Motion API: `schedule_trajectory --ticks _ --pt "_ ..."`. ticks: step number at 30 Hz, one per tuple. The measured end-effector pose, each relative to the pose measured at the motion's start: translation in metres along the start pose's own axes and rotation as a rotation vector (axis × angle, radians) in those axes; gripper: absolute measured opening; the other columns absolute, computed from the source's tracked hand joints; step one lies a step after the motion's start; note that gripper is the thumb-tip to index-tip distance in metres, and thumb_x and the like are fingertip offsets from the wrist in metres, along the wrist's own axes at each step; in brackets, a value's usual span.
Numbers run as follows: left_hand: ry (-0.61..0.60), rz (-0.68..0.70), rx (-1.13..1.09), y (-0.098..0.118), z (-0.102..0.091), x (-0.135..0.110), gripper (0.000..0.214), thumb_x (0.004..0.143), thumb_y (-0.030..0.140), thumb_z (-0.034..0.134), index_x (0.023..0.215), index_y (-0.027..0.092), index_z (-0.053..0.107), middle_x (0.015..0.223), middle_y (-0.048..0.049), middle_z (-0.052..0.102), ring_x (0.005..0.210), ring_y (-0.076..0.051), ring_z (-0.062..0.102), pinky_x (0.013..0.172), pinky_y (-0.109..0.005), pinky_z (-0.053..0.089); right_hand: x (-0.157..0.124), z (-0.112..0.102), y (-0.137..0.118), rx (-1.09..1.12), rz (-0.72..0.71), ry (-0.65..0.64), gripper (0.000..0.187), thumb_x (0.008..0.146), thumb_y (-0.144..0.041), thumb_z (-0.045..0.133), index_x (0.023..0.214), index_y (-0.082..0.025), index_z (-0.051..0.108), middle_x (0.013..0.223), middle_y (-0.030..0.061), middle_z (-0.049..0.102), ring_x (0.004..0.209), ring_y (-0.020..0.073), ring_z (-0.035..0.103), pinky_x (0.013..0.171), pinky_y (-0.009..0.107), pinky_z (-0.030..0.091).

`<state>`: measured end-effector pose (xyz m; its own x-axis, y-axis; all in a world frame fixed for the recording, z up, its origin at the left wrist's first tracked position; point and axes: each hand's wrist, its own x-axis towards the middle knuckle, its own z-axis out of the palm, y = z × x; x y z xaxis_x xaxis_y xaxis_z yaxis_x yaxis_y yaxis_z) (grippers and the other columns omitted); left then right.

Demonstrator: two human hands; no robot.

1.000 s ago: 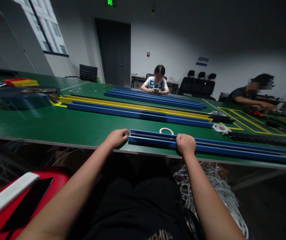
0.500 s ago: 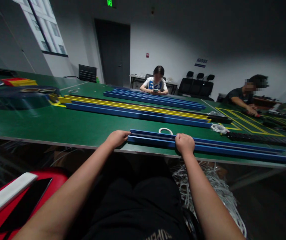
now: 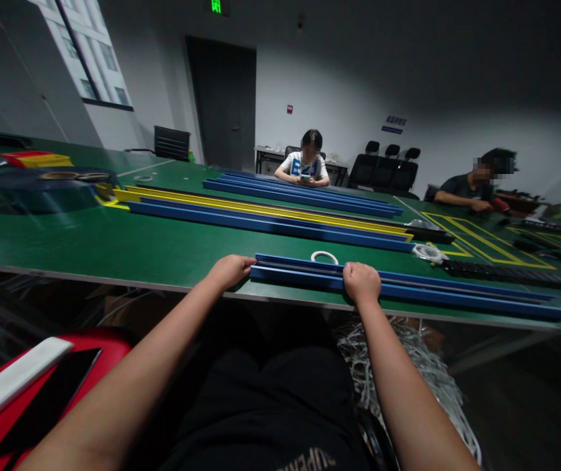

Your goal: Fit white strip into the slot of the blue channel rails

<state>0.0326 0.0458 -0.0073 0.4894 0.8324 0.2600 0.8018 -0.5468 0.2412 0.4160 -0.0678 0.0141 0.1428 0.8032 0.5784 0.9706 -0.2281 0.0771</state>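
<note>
The right hand is grasping the blue channel, its fingers curling down over the profile partway along, while the left hand is reaching to the channel's left end with its fingertips touching or nearly touching it; whether they are pinching anything there, I cannot tell. The channel is lying along the near edge of the green table, in front of the person, with a darker band running between its two blue walls. Judging by this, work on this piece is going on rather than finished, since both hands are attending to it; the band is appearing along most of the visible length, but whether it is fixed or loose is not showing. A white ring is lying just behind the channel. Farther back, a yellow channel, another blue channel and a group of blue profiles are lying apart from both hands; whether these are done or waiting is remaining unclear.
</note>
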Motion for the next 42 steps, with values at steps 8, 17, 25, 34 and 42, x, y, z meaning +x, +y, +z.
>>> schedule_trajectory --ticks 8,17,25,34,42 --pt "0.007 0.034 0.053 0.004 -0.002 -0.002 0.039 0.084 0.031 0.05 0.117 0.035 0.069 0.105 -0.0013 0.075 0.093 -0.022 0.069 0.075 -0.027 0.047 0.0 0.002 0.001 0.001 -0.01 -0.001 0.042 0.096 -0.03 0.034 0.079 -0.016 0.07 0.084 0.0086 0.07 0.078 0.0179 0.057 0.073 0.031 0.029" --pt "-0.023 -0.015 0.12 0.01 -0.006 -0.004 0.041 0.086 0.029 0.046 0.122 0.033 0.067 0.111 -0.0022 0.074 0.099 -0.02 0.068 0.079 -0.025 0.048 0.0 0.004 0.001 -0.012 -0.006 0.007 0.043 0.095 -0.029 0.035 0.079 -0.016 0.071 0.084 0.0089 0.07 0.076 0.0168 0.057 0.073 0.03 0.029" --pt "-0.017 0.026 0.102 0.009 -0.009 -0.004 0.038 0.087 0.03 0.047 0.118 0.033 0.068 0.107 -0.002 0.075 0.095 -0.021 0.069 0.074 -0.025 0.048 0.001 0.004 0.0 -0.022 -0.002 0.001 0.042 0.096 -0.03 0.035 0.077 -0.016 0.07 0.083 0.0082 0.07 0.076 0.0168 0.057 0.072 0.03 0.028" --pt "-0.02 0.002 0.085 0.003 -0.004 -0.001 0.038 0.087 0.034 0.047 0.12 0.034 0.068 0.109 -0.0027 0.074 0.096 -0.021 0.068 0.074 -0.025 0.047 0.001 0.005 0.0 -0.032 -0.003 0.004 0.042 0.095 -0.03 0.035 0.077 -0.016 0.07 0.083 0.0084 0.07 0.076 0.0167 0.057 0.072 0.03 0.028" --pt "-0.031 0.032 0.112 0.006 -0.006 -0.002 0.037 0.086 0.031 0.048 0.115 0.036 0.069 0.104 -0.0013 0.075 0.093 -0.021 0.069 0.074 -0.026 0.047 0.001 0.006 0.001 -0.049 -0.005 0.01 0.041 0.095 -0.029 0.036 0.077 -0.016 0.07 0.083 0.0079 0.07 0.075 0.017 0.058 0.072 0.031 0.029"
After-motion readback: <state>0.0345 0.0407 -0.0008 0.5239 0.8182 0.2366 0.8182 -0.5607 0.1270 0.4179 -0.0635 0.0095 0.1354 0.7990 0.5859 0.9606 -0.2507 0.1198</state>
